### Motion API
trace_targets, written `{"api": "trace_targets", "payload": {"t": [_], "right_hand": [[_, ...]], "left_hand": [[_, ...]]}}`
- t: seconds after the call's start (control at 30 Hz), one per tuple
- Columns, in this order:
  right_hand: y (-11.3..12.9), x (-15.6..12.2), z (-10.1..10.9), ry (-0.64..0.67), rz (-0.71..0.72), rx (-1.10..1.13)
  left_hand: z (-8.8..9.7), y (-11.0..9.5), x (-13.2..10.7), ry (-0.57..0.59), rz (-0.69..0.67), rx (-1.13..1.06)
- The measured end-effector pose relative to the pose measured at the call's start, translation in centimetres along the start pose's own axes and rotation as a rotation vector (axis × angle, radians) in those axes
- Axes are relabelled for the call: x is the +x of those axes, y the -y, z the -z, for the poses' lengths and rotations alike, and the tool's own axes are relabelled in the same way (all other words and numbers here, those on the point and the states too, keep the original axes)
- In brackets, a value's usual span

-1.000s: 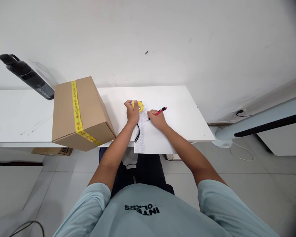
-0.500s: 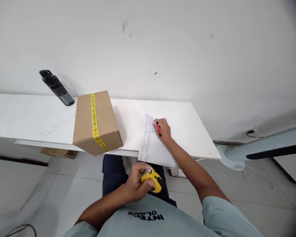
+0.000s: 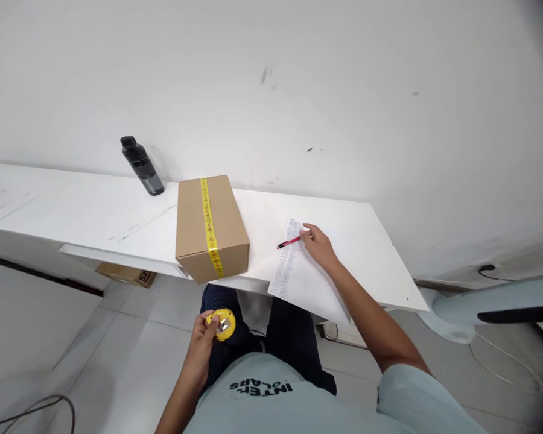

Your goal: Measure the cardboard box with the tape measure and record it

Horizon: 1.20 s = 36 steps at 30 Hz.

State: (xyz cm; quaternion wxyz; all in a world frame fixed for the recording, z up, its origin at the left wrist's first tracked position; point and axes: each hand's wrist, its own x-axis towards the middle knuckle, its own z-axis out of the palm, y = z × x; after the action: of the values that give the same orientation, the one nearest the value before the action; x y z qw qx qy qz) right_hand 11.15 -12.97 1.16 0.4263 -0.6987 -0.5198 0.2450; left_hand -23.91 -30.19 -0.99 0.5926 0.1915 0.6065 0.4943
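Note:
My left hand [image 3: 202, 343] is down over my lap, closed around a small yellow tape measure [image 3: 224, 323]. My right hand [image 3: 319, 245] rests on a white sheet of paper [image 3: 301, 277] with columns of writing, pinching a red pen [image 3: 288, 243] whose tip points left over the sheet. The sheet overhangs the front edge of the white table [image 3: 117, 220]. A brown cardboard box [image 3: 209, 226] sealed with yellow tape sits on the table left of the paper, its near corner over the edge.
A black bottle [image 3: 142, 166] stands at the back of the table by the white wall. A flat cardboard piece [image 3: 125, 274] lies on the floor under the table. A pale chair base [image 3: 457, 313] and cables are at the right.
My left hand took the tape measure off the paper and brought it down to my lap, then further left. The right hand turned the pen on the sheet. The view swung right.

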Motion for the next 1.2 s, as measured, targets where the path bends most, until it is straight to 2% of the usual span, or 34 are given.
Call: {"api": "trace_targets", "payload": {"t": [0.07, 0.13, 0.17, 0.27, 0.33, 0.43, 0.53, 0.67, 0.73, 0.87, 0.93, 0.97, 1.07, 1.13, 1.2], "right_hand": [[1.8, -3.1, -0.3, 0.085, 0.063, 0.119], [3.8, -7.6, -1.2, 0.298, 0.094, 0.302], [4.7, -10.1, -1.9, 0.426, 0.082, 0.398], [7.1, -16.9, -4.5, 0.693, -0.040, 0.716], [8.2, -19.5, -6.2, 0.657, -0.173, 0.824], [9.0, -20.4, -8.3, 0.486, -0.321, 0.841], [9.2, -19.7, -9.4, 0.409, -0.343, 0.851], [9.4, -19.1, -9.7, 0.524, -0.356, 0.918], [9.5, -18.9, -9.6, 0.602, -0.373, 0.928], [9.5, -18.3, -9.4, 0.733, -0.423, 0.917], [9.6, -17.8, -8.8, 0.749, -0.383, 0.920], [9.8, -17.4, -8.2, 0.745, -0.336, 0.913], [10.4, -15.2, -5.3, 0.675, -0.096, 0.832], [11.0, -12.8, -2.9, 0.523, 0.135, 0.776], [11.6, -10.0, -0.7, 0.345, 0.323, 0.736]], "left_hand": [[-1.1, -0.8, -0.3, 0.007, -0.066, -0.026], [-2.5, -1.7, -0.7, 0.066, -0.067, -0.091], [-3.1, -2.1, -0.9, 0.106, -0.055, -0.128], [-4.8, -3.2, -1.2, 0.212, -0.080, -0.196], [-5.5, -3.6, -1.1, 0.259, -0.164, -0.180], [-5.4, -3.8, -0.6, 0.303, -0.225, -0.107], [-3.7, -4.0, 0.4, 0.283, -0.312, 0.028], [0.0, -4.8, 1.8, 0.233, -0.722, 0.433], [1.6, -5.0, 2.3, 0.247, -0.876, 0.594], [3.0, -4.9, 2.4, 0.283, -1.125, 0.786], [3.5, -5.3, 2.6, 0.204, -1.314, 0.877], [3.8, -5.7, 2.8, 0.127, -1.416, 0.909], [5.4, -8.4, 4.6, -0.189, -1.670, 0.920], [6.6, -10.9, 6.3, -0.438, -1.760, 0.882], [7.4, -13.4, 8.2, -0.667, -1.795, 0.823]]}}
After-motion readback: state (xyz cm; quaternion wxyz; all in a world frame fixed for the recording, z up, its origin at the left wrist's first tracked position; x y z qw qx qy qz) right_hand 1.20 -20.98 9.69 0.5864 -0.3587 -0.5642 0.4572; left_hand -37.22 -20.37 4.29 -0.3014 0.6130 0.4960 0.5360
